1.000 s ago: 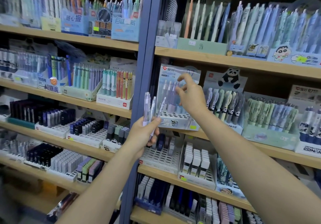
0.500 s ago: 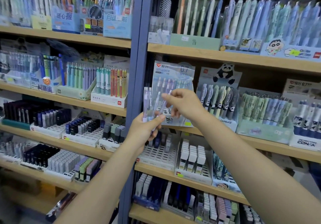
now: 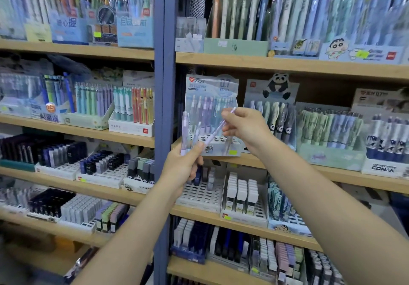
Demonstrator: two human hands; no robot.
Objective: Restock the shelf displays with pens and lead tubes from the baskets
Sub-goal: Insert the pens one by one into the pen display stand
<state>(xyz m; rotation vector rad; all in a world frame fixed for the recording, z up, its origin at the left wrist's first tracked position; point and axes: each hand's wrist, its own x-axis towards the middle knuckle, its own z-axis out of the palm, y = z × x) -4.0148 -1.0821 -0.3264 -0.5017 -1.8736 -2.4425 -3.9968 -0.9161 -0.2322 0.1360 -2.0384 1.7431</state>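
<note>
A stationery shop, no doubt about it: pale wooden shelf boards point(image 3: 265, 64) run in tiers either side of a blue metal upright post point(image 3: 164, 107), and every tier is packed with retail display boxes. Up top stand rows of pastel pens in a mint-green cardboard display box point(image 3: 235, 47), beside a pale blue box printed with a cartoon boy point(image 3: 363, 54); lower down sit white perforated plastic trays point(image 3: 202, 196) holding small lead tubes. There are small yellow-green price stickers point(image 3: 232, 152) on the box fronts, and a panda-topped card display of pens point(image 3: 273, 94) on the middle shelf.
</note>
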